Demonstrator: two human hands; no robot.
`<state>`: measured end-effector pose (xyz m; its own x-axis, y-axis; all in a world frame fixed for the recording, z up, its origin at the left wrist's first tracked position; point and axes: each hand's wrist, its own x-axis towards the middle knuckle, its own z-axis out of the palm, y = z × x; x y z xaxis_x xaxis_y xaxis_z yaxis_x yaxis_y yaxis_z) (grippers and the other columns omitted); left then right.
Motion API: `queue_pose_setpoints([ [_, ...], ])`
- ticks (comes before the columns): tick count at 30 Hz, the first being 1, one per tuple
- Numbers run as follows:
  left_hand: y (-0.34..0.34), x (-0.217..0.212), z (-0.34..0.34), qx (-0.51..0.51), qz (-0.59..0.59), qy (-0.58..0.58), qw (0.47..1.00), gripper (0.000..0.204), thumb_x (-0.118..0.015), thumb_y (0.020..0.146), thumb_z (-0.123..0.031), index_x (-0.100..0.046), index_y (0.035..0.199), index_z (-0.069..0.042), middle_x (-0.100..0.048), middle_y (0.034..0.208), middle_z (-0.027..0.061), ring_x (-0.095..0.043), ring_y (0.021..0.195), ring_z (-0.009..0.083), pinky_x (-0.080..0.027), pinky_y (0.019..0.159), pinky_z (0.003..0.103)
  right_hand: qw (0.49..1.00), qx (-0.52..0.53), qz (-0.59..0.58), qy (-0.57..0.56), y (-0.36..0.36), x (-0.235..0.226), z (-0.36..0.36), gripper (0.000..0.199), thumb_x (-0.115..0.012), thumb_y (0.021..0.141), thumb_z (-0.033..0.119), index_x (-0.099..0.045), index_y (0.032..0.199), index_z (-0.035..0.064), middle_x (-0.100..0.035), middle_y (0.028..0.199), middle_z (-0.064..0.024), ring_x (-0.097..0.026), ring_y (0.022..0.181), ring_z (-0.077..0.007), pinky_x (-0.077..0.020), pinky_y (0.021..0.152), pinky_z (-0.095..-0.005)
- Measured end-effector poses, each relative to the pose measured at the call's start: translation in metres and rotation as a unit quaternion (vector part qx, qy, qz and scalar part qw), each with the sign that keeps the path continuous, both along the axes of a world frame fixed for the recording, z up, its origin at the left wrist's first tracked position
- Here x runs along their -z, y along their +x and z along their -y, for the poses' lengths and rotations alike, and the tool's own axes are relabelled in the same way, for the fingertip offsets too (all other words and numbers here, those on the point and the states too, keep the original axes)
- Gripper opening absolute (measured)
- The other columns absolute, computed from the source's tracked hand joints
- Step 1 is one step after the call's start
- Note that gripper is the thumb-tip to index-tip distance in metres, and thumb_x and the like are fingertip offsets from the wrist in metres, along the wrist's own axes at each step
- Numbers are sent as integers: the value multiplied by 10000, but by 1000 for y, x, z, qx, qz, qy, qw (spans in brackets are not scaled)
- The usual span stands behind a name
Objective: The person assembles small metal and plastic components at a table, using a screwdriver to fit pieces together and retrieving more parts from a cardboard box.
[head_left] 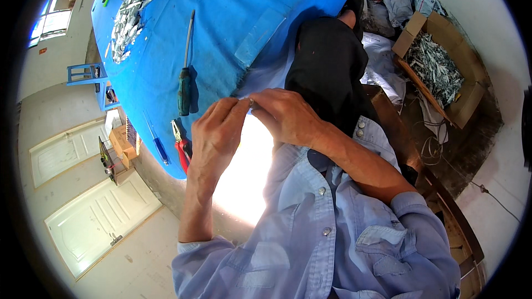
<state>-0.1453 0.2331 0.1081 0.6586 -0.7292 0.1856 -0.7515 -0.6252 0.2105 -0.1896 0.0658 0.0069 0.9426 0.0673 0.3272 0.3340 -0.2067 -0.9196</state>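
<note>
Close together in front of my chest, my left hand (218, 127) and my right hand (284, 113) meet at the fingertips. Both are closed in a pinch around a tiny light-coloured piece (251, 101); most of it is hidden by the fingers, so its kind does not show. Just past my left hand, on the blue cloth, lies a long screwdriver (184, 91) with a dark green handle. Nearer the cloth's edge are red-handled pliers (181, 147) and a thinner blue-handled screwdriver (159, 148).
The blue cloth (158, 33) covers a table, with a heap of silvery-grey strips (131, 19) at its far left. On the right stands an open cardboard box (471, 91) holding more such strips. Crumpled fabric (402, 0) lies behind it. A blue stool (83, 75) stands at left.
</note>
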Motion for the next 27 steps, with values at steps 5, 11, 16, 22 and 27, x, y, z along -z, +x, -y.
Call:
queue_pose_setpoints([
  [5, 1, -7, 1, 11, -12, 61, 998, 161, -765, 868, 11, -724, 1022, -13, -710, 925, 87, -723, 792, 238, -591, 640, 342, 999, -3, 3, -32, -1, 3, -2, 251, -695, 942, 112, -677, 1154, -21, -704, 971, -172, -690, 928, -355, -557, 806, -452],
  [11, 4, -7, 0, 64, 33, 124, 990, 157, -766, 829, 19, -673, 952, -15, -627, 852, 65, -657, 732, 200, -555, 589, 336, 999, -14, -2, -49, -1, 3, -1, 260, -695, 940, 115, -674, 1162, -19, -703, 977, -163, -689, 935, -349, -555, 811, -446],
  [16, 9, -7, 4, 99, 32, 122, 987, 186, -700, 711, 23, -603, 866, -9, -489, 775, 66, -589, 701, 213, -521, 570, 346, 999, -10, 23, -45, 2, 6, -1, 251, -703, 934, 114, -678, 1140, -26, -702, 937, -164, -688, 907, -354, -555, 790, -448],
  [22, 10, -3, 6, 104, 39, 112, 988, 185, -710, 708, 29, -584, 834, -19, -481, 763, 74, -584, 689, 220, -504, 547, 354, 999, 0, 25, -36, 2, 7, -1, 224, -716, 914, 80, -679, 1104, -33, -707, 920, -166, -688, 863, -352, -555, 760, -444],
  [27, 9, 9, 3, 75, 19, 49, 996, 164, -703, 752, 51, -576, 822, -27, -494, 733, 77, -576, 644, 235, -488, 525, 374, 998, 30, 50, -37, 1, 6, -2, 231, -719, 899, 56, -676, 1111, -23, -706, 915, -161, -690, 865, -345, -557, 762, -437],
])
